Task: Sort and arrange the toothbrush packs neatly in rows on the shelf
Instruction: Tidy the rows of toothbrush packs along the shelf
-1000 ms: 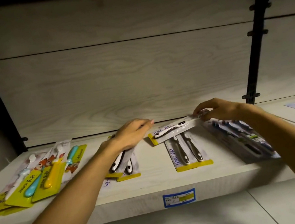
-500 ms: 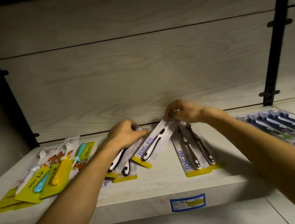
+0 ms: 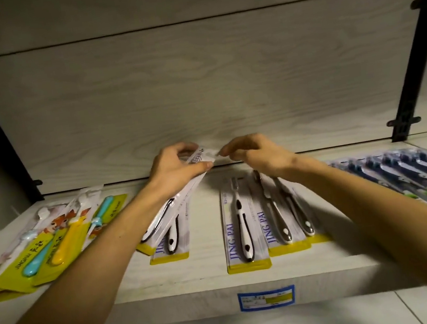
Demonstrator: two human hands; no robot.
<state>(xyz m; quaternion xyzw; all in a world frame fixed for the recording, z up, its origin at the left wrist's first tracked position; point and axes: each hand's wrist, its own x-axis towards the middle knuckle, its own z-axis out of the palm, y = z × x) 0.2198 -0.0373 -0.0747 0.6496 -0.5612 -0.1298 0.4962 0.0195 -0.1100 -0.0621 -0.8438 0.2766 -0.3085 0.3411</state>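
Here, left hand (image 3: 173,167): fingers curled round the top of a black-and-white toothbrush pack (image 3: 165,215), tilted over a second pack
Right hand (image 3: 255,153): fingertips pinching that pack's top corner
Single JING PAI pack (image 3: 242,229): flat on the shelf (image 3: 213,302), mid-front
Overlapping packs (image 3: 286,220): just right of it
Children's packs (image 3: 40,246): fanned, far left
Dark blue packs (image 3: 414,177): far right

Left hand (image 3: 177,167), right hand (image 3: 257,153) bare; forearms unsleeved
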